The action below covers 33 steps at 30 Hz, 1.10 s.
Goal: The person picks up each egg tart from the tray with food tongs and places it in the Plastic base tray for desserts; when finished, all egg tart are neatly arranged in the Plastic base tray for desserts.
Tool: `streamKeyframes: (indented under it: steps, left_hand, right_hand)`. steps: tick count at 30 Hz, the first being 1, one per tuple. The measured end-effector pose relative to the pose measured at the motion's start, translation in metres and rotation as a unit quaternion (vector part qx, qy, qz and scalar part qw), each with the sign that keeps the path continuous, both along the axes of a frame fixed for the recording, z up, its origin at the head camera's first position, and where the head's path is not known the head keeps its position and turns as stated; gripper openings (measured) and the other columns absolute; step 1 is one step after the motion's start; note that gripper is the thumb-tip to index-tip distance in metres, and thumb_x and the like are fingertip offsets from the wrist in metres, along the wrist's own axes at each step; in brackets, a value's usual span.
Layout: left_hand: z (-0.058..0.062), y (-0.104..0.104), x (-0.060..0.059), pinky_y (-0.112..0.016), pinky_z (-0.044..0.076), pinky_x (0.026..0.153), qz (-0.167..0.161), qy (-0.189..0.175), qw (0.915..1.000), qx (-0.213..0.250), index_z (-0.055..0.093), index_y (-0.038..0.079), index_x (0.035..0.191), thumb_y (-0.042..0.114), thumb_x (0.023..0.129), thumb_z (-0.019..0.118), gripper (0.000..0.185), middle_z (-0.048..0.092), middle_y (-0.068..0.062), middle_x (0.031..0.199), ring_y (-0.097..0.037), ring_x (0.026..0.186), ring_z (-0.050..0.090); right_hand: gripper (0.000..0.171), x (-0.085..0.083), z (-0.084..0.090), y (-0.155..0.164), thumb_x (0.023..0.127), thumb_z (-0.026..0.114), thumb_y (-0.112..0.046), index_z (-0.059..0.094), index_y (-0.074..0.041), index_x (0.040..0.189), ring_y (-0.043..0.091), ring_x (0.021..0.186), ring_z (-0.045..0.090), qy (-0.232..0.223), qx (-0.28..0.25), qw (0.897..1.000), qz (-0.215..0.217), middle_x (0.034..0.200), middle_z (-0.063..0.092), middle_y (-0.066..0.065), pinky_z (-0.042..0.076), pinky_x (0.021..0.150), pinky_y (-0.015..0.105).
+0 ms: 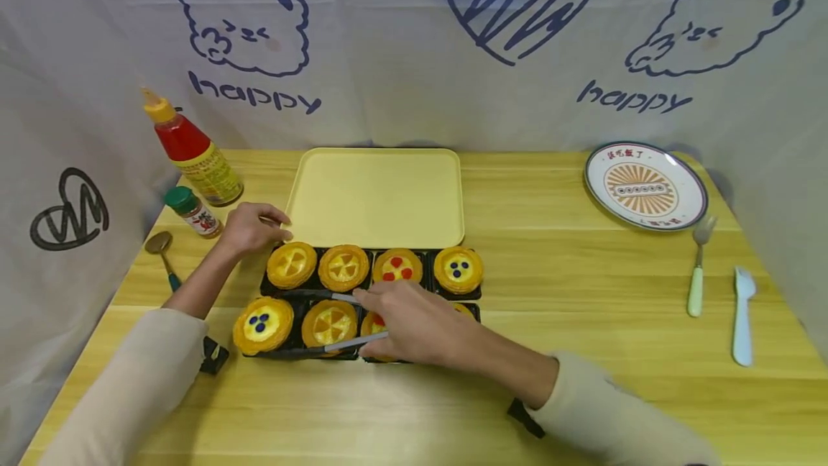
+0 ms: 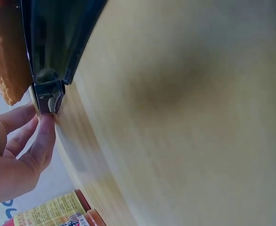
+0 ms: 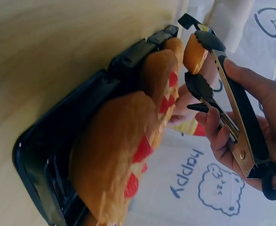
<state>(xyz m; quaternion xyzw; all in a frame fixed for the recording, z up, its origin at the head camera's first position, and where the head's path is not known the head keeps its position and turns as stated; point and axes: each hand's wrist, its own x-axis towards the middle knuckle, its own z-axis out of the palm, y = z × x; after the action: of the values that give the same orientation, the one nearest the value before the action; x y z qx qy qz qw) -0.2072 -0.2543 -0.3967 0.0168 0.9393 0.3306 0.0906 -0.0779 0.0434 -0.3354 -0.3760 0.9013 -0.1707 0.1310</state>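
Observation:
My right hand (image 1: 414, 322) grips a pair of tongs (image 3: 243, 110) with black tips and black-and-metal arms. Between the tips sits an egg tart with blueberry-like dots (image 1: 262, 324), over the front left end of the black pastry trays (image 3: 39, 183). Other tarts fill these trays in two rows, among them an orange-topped tart (image 1: 344, 268), a red-topped tart (image 1: 397, 265) and a dotted tart (image 1: 458, 270). At the far left corner, my left hand (image 1: 254, 227) pinches the tray's edge between thumb and fingers. The right hand covers part of the front row.
A yellow serving tray (image 1: 375, 196) lies just behind the tarts. To the left stand a sauce bottle (image 1: 200, 157), a green-capped spice jar (image 1: 194, 213) and a spoon (image 1: 163, 254). On the right are a patterned plate (image 1: 645, 185), a fork (image 1: 697, 272) and a pale blue knife (image 1: 742, 318).

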Motion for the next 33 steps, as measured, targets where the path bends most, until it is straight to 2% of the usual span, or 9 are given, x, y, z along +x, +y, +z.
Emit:
streamKeyframes:
  steps: [6, 11, 18, 25, 31, 33]
  left_hand:
    - [0.000, -0.001, -0.002, -0.026, 0.048, 0.059, 0.002, -0.004, 1.0000, 0.000, 0.068, -0.003, 0.104, 0.015, 0.083, 0.072, 0.028, 0.066, -0.018, 0.091, -0.016, 0.070, 0.064]
    - [-0.001, -0.001, -0.002, -0.027, 0.048, 0.059, 0.006, -0.006, 0.9999, 0.008, 0.068, -0.004, 0.104, 0.015, 0.083, 0.072, 0.028, 0.066, -0.016, 0.088, -0.014, 0.068, 0.064]
    - [-0.001, -0.001, 0.000, -0.027, 0.048, 0.060, 0.014, -0.011, 0.9997, 0.014, 0.068, -0.003, 0.104, 0.014, 0.083, 0.071, 0.027, 0.066, -0.016, 0.089, -0.015, 0.068, 0.064]
    - [-0.002, -0.001, 0.000, -0.027, 0.047, 0.059, 0.011, -0.004, 0.9999, 0.011, 0.068, -0.003, 0.103, 0.014, 0.082, 0.072, 0.027, 0.066, -0.016, 0.088, -0.015, 0.067, 0.063]
    - [-0.001, 0.000, 0.000, -0.027, 0.047, 0.059, 0.010, -0.007, 0.9999, 0.009, 0.068, -0.003, 0.103, 0.014, 0.082, 0.072, 0.028, 0.066, -0.018, 0.090, -0.018, 0.070, 0.064]
    - [-0.001, -0.001, 0.000, -0.027, 0.047, 0.059, 0.010, -0.006, 0.9999, 0.006, 0.068, -0.003, 0.104, 0.015, 0.082, 0.072, 0.028, 0.067, -0.019, 0.091, -0.019, 0.070, 0.065]
  right_hand:
    - [0.071, 0.001, -0.008, -0.010, 0.081, 0.073, -0.042, 0.049, -0.007, 0.138, 0.014, 0.096, 0.065, 0.024, 0.029, 0.999, -0.010, 0.127, 0.061, 0.008, 0.053, 0.072, 0.018]
    - [0.071, 0.001, -0.011, -0.011, 0.080, 0.073, -0.042, 0.050, -0.007, 0.137, 0.014, 0.094, 0.065, 0.030, 0.033, 0.999, -0.019, 0.124, 0.062, 0.008, 0.052, 0.071, 0.017]
    - [0.074, 0.002, -0.012, -0.011, 0.079, 0.074, -0.044, 0.049, -0.006, 0.138, 0.017, 0.100, 0.065, 0.036, 0.041, 0.998, -0.018, 0.126, 0.061, 0.009, 0.054, 0.076, 0.020]
    - [0.075, 0.003, -0.005, 0.000, 0.078, 0.075, -0.044, 0.050, -0.005, 0.137, 0.014, 0.092, 0.065, 0.027, 0.025, 0.999, -0.012, 0.125, 0.061, 0.010, 0.053, 0.076, 0.021]
    - [0.076, 0.008, 0.003, 0.024, 0.078, 0.075, -0.045, 0.048, -0.007, 0.139, 0.024, 0.118, 0.058, 0.008, -0.007, 1.000, -0.020, 0.136, 0.055, 0.011, 0.050, 0.094, 0.033]
    - [0.077, 0.010, 0.005, 0.035, 0.077, 0.075, -0.045, 0.048, -0.007, 0.139, 0.025, 0.122, 0.056, 0.006, -0.023, 0.999, -0.025, 0.137, 0.054, 0.011, 0.048, 0.097, 0.036]
